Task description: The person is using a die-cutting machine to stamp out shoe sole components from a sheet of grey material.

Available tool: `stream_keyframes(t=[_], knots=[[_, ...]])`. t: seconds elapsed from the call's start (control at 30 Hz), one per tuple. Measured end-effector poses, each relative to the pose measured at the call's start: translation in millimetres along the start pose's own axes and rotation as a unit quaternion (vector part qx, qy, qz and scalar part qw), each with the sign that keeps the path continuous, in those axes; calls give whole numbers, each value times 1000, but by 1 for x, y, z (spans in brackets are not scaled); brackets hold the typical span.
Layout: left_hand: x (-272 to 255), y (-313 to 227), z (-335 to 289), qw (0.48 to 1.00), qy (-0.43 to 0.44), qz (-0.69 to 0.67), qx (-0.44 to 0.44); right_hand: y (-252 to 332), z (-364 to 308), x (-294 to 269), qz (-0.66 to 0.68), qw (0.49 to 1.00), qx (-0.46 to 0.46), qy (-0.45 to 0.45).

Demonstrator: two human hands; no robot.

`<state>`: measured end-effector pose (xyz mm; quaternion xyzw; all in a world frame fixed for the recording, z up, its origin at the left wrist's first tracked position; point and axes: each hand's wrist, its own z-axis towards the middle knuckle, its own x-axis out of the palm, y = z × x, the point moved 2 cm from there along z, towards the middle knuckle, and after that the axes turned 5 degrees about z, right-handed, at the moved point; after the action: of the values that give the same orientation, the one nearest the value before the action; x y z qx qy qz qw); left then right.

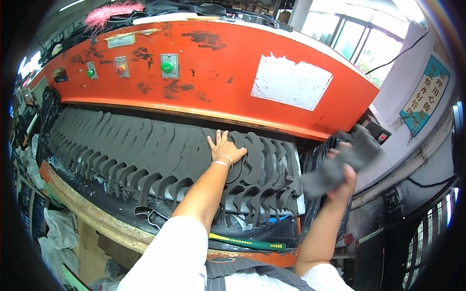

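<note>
A dark grey foam sheet (141, 140), cut into wavy curved strips, lies on the bed of an orange machine. Spread over its right half is my left hand (225, 149), fingers apart and pressing flat on the foam. Loose cut strips (253, 157) lie just right of that hand, some gapped from each other. Off the bed's right end, my right hand (346, 180) grips grey foam pieces (365, 149), raised and blurred by motion. How many pieces it holds I cannot tell.
The machine's orange beam (218, 63) spans the far side, with a green button (167, 67) and a red button (120, 70). Along the near edge lie a green-and-yellow handle (247, 241) and a bent metal loop (148, 216). Black plastic (318, 162) hangs at the right.
</note>
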<state>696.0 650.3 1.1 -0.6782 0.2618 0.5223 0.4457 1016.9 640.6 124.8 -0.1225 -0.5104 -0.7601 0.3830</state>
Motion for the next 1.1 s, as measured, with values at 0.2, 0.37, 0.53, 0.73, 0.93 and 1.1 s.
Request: stream_keyframes(t=[0.2,0.37,0.53,0.73,0.93,1.1], knots=[[10,23,-39,937,-240,-244,65,-196,43,41,-341,893,293,-15],[3,58,-109,749,-174,-629,118,-237,59,25,-432,812,392,25],[-51,115,-138,608,-222,-762,35,-250,79,19,-541,734,403,76],[-108,173,-56,851,-53,-518,-69,-265,75,21,-364,776,516,7],[-68,141,28,976,8,-194,-99,-273,72,32,-529,717,453,11],[-67,122,28,984,23,-34,-173,-266,54,16,-380,821,422,-53]])
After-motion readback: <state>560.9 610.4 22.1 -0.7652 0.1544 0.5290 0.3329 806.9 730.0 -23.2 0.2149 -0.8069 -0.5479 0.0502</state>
